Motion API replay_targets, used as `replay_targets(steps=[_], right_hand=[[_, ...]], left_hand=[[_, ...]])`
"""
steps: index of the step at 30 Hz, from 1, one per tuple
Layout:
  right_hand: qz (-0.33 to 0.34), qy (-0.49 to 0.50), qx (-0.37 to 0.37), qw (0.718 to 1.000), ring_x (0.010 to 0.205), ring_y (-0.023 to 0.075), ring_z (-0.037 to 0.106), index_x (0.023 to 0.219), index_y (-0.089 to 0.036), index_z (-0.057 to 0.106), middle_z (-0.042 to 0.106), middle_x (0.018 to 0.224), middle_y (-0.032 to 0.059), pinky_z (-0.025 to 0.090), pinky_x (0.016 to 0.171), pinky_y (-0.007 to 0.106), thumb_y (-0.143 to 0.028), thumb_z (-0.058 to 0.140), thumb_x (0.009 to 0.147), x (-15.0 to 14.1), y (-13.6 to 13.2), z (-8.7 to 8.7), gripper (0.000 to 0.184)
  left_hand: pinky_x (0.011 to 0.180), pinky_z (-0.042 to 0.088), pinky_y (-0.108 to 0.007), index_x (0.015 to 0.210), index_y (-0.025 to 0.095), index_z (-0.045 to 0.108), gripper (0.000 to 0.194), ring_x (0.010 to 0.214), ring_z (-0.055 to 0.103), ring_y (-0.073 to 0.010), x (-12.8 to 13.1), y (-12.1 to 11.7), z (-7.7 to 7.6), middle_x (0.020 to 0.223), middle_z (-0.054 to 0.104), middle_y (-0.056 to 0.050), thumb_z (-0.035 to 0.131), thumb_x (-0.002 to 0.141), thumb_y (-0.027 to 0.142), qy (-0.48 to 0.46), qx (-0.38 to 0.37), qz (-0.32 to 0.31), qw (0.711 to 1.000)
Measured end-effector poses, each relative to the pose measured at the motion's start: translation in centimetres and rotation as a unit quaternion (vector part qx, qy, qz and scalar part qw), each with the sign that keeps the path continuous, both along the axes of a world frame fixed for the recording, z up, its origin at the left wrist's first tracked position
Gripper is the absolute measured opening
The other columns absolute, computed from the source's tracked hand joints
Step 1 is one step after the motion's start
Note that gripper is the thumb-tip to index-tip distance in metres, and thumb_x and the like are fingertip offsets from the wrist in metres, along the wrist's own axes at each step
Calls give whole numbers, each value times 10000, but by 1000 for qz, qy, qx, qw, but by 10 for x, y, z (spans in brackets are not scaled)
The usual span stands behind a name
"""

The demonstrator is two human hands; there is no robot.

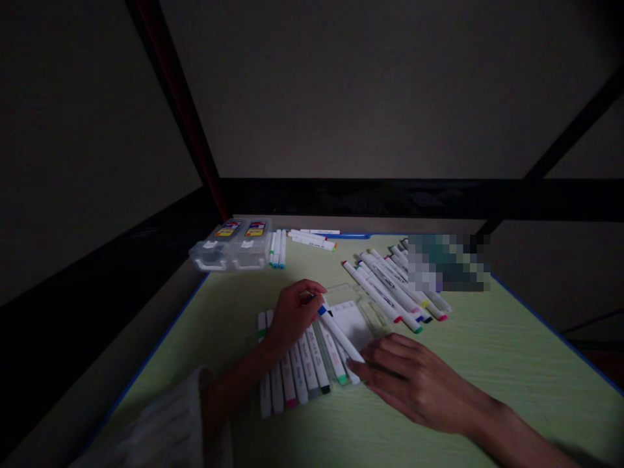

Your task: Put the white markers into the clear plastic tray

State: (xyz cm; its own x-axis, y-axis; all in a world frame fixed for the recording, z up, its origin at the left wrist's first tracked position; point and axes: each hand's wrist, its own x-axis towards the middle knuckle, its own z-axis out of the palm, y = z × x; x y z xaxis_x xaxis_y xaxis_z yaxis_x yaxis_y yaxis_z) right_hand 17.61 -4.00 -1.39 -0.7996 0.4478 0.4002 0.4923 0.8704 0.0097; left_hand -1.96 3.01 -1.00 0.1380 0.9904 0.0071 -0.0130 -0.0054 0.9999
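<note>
A white marker [344, 338] with a blue band near its upper end lies slanted between my two hands. My left hand [296, 313] is closed, with thumb and fingertips pinching its upper end. My right hand [414, 380] pinches the lower end between thumb and fingers. Below them, a row of white markers [305, 361], some with coloured ends, lies side by side in a clear plastic case [325, 389]; my left hand covers part of the row. A white card or panel [351, 323] shows in the case just right of the held marker.
Many loose markers [390, 286] are spread at the right, beside a blurred-out patch [448, 263]. Two clear cases with handles [230, 250] stand at the back left. Several markers [277, 249] and a blue pen-like stick [353, 236] lie near the table's far edge.
</note>
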Motion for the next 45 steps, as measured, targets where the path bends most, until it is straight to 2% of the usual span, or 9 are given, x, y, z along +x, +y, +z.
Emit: replay_targets(steps=[45], right_hand=[[-3,-6,-14,1000,723,152,540,1055,-146,563,608,750,53,408,640,300,-180,390,892,0,-1,-1,240]], left_hand=[[332,227,-138,651,136,556,75,327,363,-32,0,0,-1,390,437,77,562,614,200,17,-18,-4,1000]])
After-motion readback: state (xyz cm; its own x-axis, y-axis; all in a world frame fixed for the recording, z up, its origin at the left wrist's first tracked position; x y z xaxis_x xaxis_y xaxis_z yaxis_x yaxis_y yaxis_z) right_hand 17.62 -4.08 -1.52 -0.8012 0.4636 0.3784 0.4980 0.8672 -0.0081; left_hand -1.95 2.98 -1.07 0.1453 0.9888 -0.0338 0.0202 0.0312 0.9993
